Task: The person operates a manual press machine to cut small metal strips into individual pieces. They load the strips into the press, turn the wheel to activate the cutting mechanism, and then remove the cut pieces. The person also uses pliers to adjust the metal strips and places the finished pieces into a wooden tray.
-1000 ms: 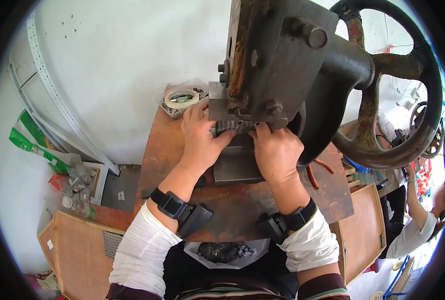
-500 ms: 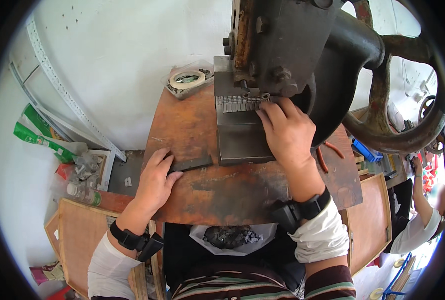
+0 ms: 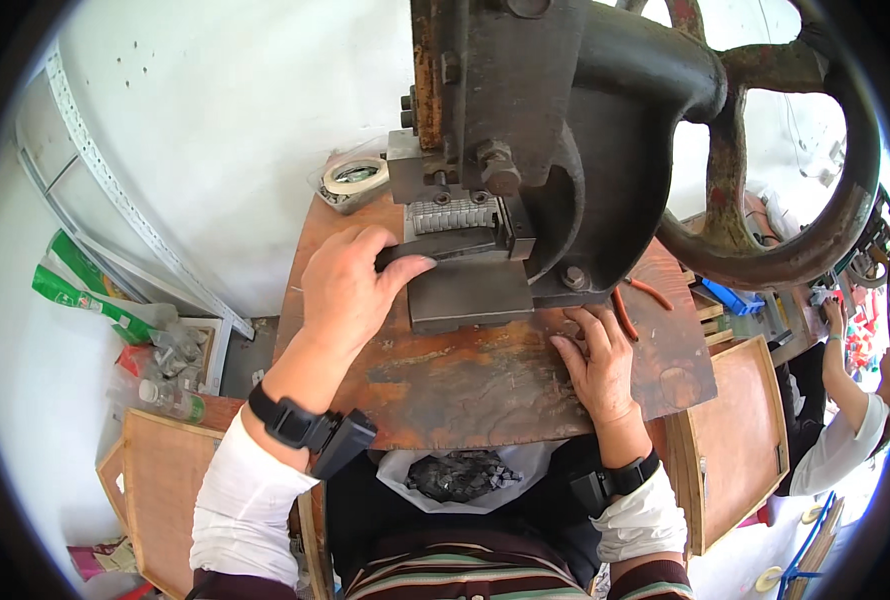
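Bare wood on the table (image 3: 465, 390) lies open between the hands, its near edge running closer to the body than either. The left hand (image 3: 348, 290) is closed — thumb along the near side — on the left end of a dark bar (image 3: 455, 243), which reaches rightward from it to the press (image 3: 615, 150). The right hand (image 3: 602, 370) is half open and empty, fingers loosely bent (contact with the wood is hard to judge).

Just beyond the bar, a row of small metal pieces (image 3: 453, 216) is partly covered; the left fingertips are hidden too, and the press's top is cut off. Its bulk stands beyond the right hand, with red-handled pliers (image 3: 623, 315) just beside those fingers. Beyond the left hand sits a clear tub (image 3: 345, 203).
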Tool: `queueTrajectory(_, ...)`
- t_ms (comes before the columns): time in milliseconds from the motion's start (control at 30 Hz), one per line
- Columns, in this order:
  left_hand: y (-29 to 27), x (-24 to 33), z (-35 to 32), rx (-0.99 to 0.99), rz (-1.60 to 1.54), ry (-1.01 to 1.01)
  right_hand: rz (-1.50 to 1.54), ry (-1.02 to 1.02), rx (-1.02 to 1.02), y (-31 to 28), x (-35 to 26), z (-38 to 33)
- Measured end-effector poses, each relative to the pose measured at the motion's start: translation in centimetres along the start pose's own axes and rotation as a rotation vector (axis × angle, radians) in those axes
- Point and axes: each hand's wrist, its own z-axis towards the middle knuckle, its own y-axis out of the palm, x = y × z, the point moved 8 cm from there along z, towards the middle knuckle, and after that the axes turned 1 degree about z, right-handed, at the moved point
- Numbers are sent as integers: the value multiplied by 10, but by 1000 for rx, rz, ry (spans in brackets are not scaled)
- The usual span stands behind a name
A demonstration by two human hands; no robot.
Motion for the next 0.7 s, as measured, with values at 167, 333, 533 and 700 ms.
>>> queueTrajectory(167, 15, -7, 20, -99, 121, -136, 24, 55, -48, 4, 5, -1)
queueTrajectory(333, 21, -12, 28, -71, 129, -161, 42, 63, -23, 2, 5, -1)
queueTrajectory(533, 45, -15, 20, -283, 52, -308, 20, 35, -19, 3, 8, -1)
queueTrajectory(700, 40, -17, 23, -185, 114, -284, 58, 57, -38, 4, 6, -1)
